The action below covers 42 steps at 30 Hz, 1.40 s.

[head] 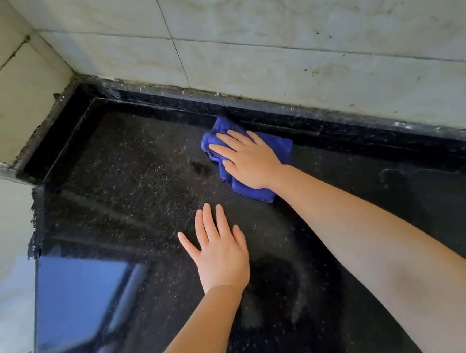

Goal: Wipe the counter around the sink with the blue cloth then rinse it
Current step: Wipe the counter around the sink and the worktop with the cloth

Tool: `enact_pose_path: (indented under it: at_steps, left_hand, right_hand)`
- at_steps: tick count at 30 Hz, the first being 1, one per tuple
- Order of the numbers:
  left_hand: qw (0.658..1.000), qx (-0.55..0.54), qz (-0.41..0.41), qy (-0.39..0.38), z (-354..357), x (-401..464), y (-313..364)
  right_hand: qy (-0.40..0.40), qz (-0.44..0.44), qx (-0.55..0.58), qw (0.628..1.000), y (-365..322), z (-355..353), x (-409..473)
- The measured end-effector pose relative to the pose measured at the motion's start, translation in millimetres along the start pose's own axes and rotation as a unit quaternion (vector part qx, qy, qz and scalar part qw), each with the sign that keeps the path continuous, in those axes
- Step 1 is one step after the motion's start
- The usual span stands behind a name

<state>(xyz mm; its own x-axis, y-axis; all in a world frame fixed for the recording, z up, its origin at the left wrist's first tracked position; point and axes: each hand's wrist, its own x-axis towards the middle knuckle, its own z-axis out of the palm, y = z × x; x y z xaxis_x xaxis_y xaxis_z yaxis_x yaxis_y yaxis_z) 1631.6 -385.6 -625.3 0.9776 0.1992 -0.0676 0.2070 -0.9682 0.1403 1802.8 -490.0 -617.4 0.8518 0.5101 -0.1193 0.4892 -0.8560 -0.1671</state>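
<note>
The right hand (248, 159) lies flat, fingers straight, pressing the crumpled blue cloth (224, 133) onto the black speckled tabletop (130, 167) close against its raised back edge. The left hand (219, 249) rests palm down with fingers spread and straight on the bare tabletop, nearer the front, holding nothing.

This looks like a home kitchen corner. A black speckled granite tabletop (130, 167) with a raised granite lip (291, 121) along its far edge meets pale marbled wall tiles (299, 45) at the far side and on the left, their grout lines dark and grimy. A window reflection (76, 294) shines blue on the polished stone at the near left.
</note>
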Motion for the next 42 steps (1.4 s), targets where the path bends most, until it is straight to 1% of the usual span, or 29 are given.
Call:
enact_pose_path:
  at_steps: [4, 6, 8, 9, 10, 11, 13, 15, 17, 18, 19, 20, 21, 22, 24, 26, 28, 29, 30, 31, 34, 35, 37, 38, 39, 40, 41, 42]
  left_hand:
    - [1.0, -0.001, -0.001, -0.007, 0, -2, -2]
    - [1.0, 0.002, 0.002, -0.008, -3, -2, 0]
    - [1.0, -0.006, 0.003, -0.008, -5, -3, 1]
    - [1.0, -0.009, 0.004, -0.015, -5, -4, 1]
    - [1.0, -0.01, 0.005, -0.02, -6, -5, 1]
    - [1.0, -0.01, 0.004, -0.02, -5, -5, 1]
    - [1.0, -0.008, 0.003, -0.018, -6, -4, 2]
    - [1.0, -0.026, -0.001, -0.012, -5, -5, 2]
    - [0.999, -0.038, 0.003, -0.003, -5, -5, 0]
    - [0.999, -0.039, 0.004, -0.002, -6, -4, 0]
    - [0.999, -0.039, 0.004, -0.001, -6, -4, -1]
    - [0.999, -0.039, 0.006, -0.001, -7, -4, -1]
    - [0.999, -0.036, 0.008, 0.0, -7, -5, -1]
    - [0.999, -0.031, 0.009, 0.0, -7, -5, -1]
    - [1.0, -0.026, 0.007, 0.004, -5, -6, -1]
    - [1.0, -0.026, 0.004, 0.01, -5, -6, -2]
    - [0.999, -0.04, 0.006, 0.02, -6, -6, -2]
    - [0.998, -0.057, 0.013, 0.025, -8, -8, -3]
    - [0.996, -0.08, 0.028, 0.033, -11, -12, -4]
    - [0.992, -0.103, 0.056, 0.042, -14, -17, -6]
    - [0.975, -0.146, 0.158, 0.053, -23, -62, -15]
    - [0.972, -0.157, 0.168, 0.058, -24, -87, -20]
    - [0.972, -0.18, 0.138, 0.056, -24, -142, -27]
    - [0.974, -0.188, 0.112, 0.054, -24, -168, -29]
    - [0.977, -0.188, 0.09, 0.053, -22, -192, -30]
    - [0.98, -0.177, 0.074, 0.054, -19, -212, -32]
    - [0.983, -0.162, 0.064, 0.053, -15, -228, -32]
    - [0.986, -0.149, 0.055, 0.05, -11, -240, -33]
  right_hand:
    - [0.006, 0.088, -0.003, 0.996, 87, -1, -119]
    - [0.004, 0.166, -0.005, 0.986, 120, -1, -181]
    - [0.0, 0.275, 0.001, 0.962, 121, 3, -208]
    - [0.015, 0.308, 0.001, 0.951, 107, 8, -213]
    - [0.027, 0.317, 0.0, 0.948, 84, 13, -217]
    - [0.04, 0.304, -0.001, 0.952, 55, 17, -222]
    - [0.054, 0.223, -0.007, 0.973, -15, 29, -247]
    - [0.036, 0.13, 0.006, 0.991, -90, 47, -286]
    - [-0.009, 0.041, 0.045, 0.998, -133, 49, -318]
    - [-0.032, -0.014, 0.048, 0.998, -132, 47, -323]
    - [-0.045, -0.066, 0.033, 0.996, -116, 45, -322]
    - [-0.048, -0.101, 0.005, 0.994, -91, 42, -315]
    - [-0.043, -0.11, -0.021, 0.993, -61, 38, -305]
    - [-0.027, -0.083, -0.04, 0.995, -27, 36, -292]
    - [0.017, 0.044, -0.048, 0.998, 40, 26, -260]
    - [0.026, 0.179, -0.025, 0.983, 89, 16, -230]
    - [0.012, 0.277, 0.015, 0.961, 96, 12, -210]
    - [0.018, 0.304, 0.027, 0.952, 84, 13, -208]
    - [0.033, 0.303, 0.025, 0.952, 63, 17, -215]
    - [0.056, 0.271, 0.015, 0.961, 37, 24, -229]
    - [0.051, 0.105, -0.017, 0.993, -54, 47, -302]
    - [0.038, 0.053, -0.016, 0.998, -82, 53, -330]
    - [0.004, -0.054, -0.012, 0.998, -119, 58, -377]
    - [-0.015, -0.119, -0.012, 0.993, -119, 57, -389]
    - [-0.032, -0.184, -0.012, 0.982, -106, 55, -391]
    - [-0.041, -0.227, -0.023, 0.973, -84, 54, -385]
    - [-0.044, -0.243, -0.038, 0.968, -58, 54, -376]
    - [-0.036, -0.222, -0.053, 0.973, -28, 52, -363]
